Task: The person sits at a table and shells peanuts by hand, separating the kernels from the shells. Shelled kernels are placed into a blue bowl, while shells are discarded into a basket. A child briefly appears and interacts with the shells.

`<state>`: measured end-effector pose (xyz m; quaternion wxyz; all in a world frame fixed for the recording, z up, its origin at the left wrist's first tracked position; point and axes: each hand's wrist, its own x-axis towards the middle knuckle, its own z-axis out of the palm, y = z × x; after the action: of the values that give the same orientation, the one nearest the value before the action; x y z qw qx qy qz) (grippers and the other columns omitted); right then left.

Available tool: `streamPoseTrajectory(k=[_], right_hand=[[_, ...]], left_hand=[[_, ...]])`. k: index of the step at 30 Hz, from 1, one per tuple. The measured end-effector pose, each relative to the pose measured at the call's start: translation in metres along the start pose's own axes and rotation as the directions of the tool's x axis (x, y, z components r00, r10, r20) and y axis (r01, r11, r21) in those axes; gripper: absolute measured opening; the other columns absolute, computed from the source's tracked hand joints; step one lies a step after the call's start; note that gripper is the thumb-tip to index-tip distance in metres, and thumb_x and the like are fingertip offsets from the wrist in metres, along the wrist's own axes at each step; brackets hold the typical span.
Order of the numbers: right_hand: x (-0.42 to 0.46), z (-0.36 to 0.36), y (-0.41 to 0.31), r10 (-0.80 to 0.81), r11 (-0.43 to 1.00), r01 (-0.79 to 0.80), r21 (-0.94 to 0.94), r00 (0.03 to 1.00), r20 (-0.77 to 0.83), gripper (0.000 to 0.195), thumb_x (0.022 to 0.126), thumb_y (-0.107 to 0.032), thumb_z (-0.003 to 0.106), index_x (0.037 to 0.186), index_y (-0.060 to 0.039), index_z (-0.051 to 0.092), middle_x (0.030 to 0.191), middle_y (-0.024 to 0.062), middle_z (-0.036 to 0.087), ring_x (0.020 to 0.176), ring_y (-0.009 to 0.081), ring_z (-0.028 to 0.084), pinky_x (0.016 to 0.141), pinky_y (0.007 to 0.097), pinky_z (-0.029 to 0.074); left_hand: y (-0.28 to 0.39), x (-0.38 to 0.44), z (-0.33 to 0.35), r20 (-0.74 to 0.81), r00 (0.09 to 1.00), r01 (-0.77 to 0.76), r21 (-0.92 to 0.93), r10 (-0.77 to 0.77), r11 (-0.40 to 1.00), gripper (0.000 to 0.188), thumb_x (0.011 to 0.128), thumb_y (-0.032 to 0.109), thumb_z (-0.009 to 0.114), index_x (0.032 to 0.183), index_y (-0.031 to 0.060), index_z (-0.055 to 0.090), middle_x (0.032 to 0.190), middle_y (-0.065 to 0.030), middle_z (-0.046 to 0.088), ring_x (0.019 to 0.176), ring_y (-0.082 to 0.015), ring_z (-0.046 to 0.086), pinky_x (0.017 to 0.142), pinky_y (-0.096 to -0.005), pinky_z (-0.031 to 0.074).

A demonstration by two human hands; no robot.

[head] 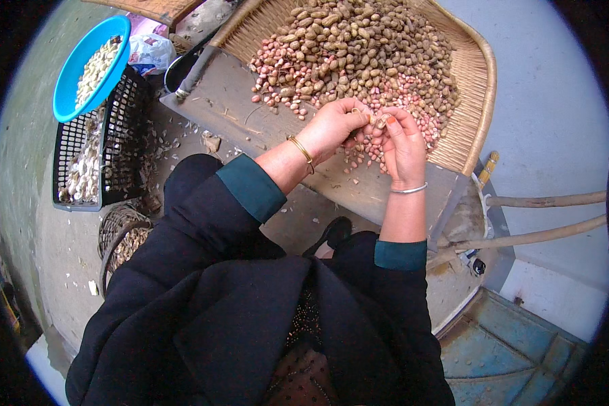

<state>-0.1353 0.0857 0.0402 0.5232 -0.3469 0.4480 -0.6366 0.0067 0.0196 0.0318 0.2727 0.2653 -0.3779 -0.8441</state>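
My left hand (336, 126) and my right hand (405, 144) meet over the front part of a woven winnowing basket (479, 76). Between the fingertips of both is a cracked peanut shell (382, 121), pinched from either side; part of it is hidden by the fingers. Behind the hands rises a heap of unshelled peanuts (365, 45). Pink shelled peanut kernels (279, 63) lie along the heap's front and left, and more kernels are just below my fingers. The basket's flat front panel (223, 96) slopes toward my knees.
At left, a blue plastic basin (124, 45) of pale kernels or cloves rests tilted on a black plastic crate (124, 137) holding garlic bulbs. A wicker basket (104, 233) of shells stands below it. Two wooden poles (548, 200) stick out at right, near a blue metal panel (497, 340).
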Motion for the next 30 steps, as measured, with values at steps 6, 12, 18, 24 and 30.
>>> streamPoseTrajectory(k=[6, 12, 18, 24, 30], right_hand=[[0.001, 0.003, -0.001, 0.019, 0.999, -0.018, 0.034, 0.999, -0.042, 0.015, 0.087, -0.009, 0.049, 0.099, -0.0009, 0.051, 0.08, 0.0073, 0.057, 0.064, 0.0119, 0.054, 0.055, 0.0229, 0.046], [0.0, 0.007, -0.001, 0.087, 0.984, -0.092, -0.154, 0.996, -0.036, 0.017, 0.085, -0.011, 0.052, 0.099, -0.0016, 0.05, 0.077, 0.005, 0.057, 0.057, 0.0071, 0.051, 0.047, 0.0178, 0.041], [0.0, 0.007, -0.002, 0.065, 0.938, -0.096, -0.334, 0.992, -0.105, 0.013, 0.085, -0.012, 0.053, 0.094, -0.0024, 0.053, 0.067, 0.0011, 0.056, 0.049, 0.0039, 0.047, 0.041, 0.0157, 0.035], [-0.003, 0.017, -0.005, -0.012, 0.877, -0.066, -0.476, 0.987, -0.159, 0.011, 0.085, -0.009, 0.052, 0.092, -0.0014, 0.056, 0.064, 0.0002, 0.054, 0.049, 0.004, 0.046, 0.041, 0.0161, 0.036], [-0.003, 0.016, -0.003, -0.058, 0.815, -0.022, -0.578, 0.991, -0.12, 0.012, 0.084, -0.006, 0.051, 0.094, -0.0007, 0.056, 0.065, 0.0018, 0.055, 0.051, 0.0046, 0.048, 0.044, 0.0169, 0.038]], left_hand=[[-0.001, 0.004, -0.003, 0.039, 0.999, 0.027, -0.116, -0.023, 0.993, 0.012, 0.085, 0.016, 0.051, 0.085, 0.0053, 0.054, 0.065, -0.0018, 0.056, 0.046, -0.0075, 0.048, 0.035, -0.0178, 0.032], [0.004, 0.003, -0.006, 0.033, 0.998, 0.046, -0.038, -0.045, 0.998, 0.011, 0.084, 0.014, 0.052, 0.084, 0.0042, 0.055, 0.063, -0.0018, 0.055, 0.048, -0.0065, 0.048, 0.037, -0.0177, 0.034], [0.004, 0.005, -0.006, -0.021, 0.997, -0.065, 0.298, 0.075, 0.952, 0.011, 0.083, 0.016, 0.056, 0.086, 0.0054, 0.057, 0.059, -0.0006, 0.054, 0.045, -0.0055, 0.047, 0.036, -0.0184, 0.034], [0.004, 0.005, -0.005, -0.068, 0.988, -0.106, 0.37, 0.141, 0.923, 0.013, 0.078, 0.017, 0.061, 0.081, 0.0042, 0.06, 0.058, -0.0015, 0.056, 0.049, -0.0056, 0.049, 0.042, -0.0208, 0.039], [0.008, 0.003, -0.004, -0.024, 0.974, -0.16, 0.635, 0.226, 0.756, 0.014, 0.082, 0.018, 0.056, 0.082, 0.0033, 0.057, 0.06, -0.0005, 0.055, 0.046, -0.0056, 0.048, 0.037, -0.0189, 0.039]])
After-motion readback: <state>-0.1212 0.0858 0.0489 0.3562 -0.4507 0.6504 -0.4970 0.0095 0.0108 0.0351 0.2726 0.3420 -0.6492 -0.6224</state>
